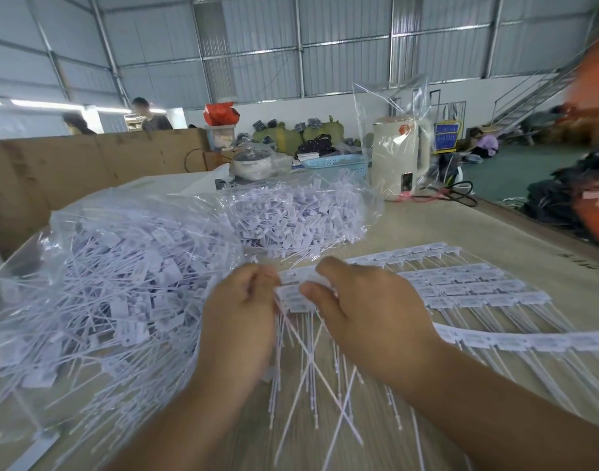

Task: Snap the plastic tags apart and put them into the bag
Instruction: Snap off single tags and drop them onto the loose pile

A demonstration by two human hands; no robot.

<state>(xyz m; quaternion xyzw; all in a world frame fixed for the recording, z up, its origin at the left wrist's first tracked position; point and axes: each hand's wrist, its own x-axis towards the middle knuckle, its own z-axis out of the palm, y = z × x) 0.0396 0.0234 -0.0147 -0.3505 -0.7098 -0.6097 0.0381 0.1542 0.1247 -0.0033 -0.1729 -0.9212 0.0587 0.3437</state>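
Two hands working one strip at centre. Sitting at 9 o'clock: clear bag (pixel 97 283), mouth toward centre, likely for a short drop. Left hand (pixel 238 321) curling round loose tags (pixel 291 348), stems fanning toward 6 o'clock. Right hand (pixel 366 314) pinching tag strip (pixel 293 295), thumb on top, probably bracing for the snap. Lying at 3 o'clock: joined strips (pixel 471 287), long axis 9-to-3, stems trailing to 5.
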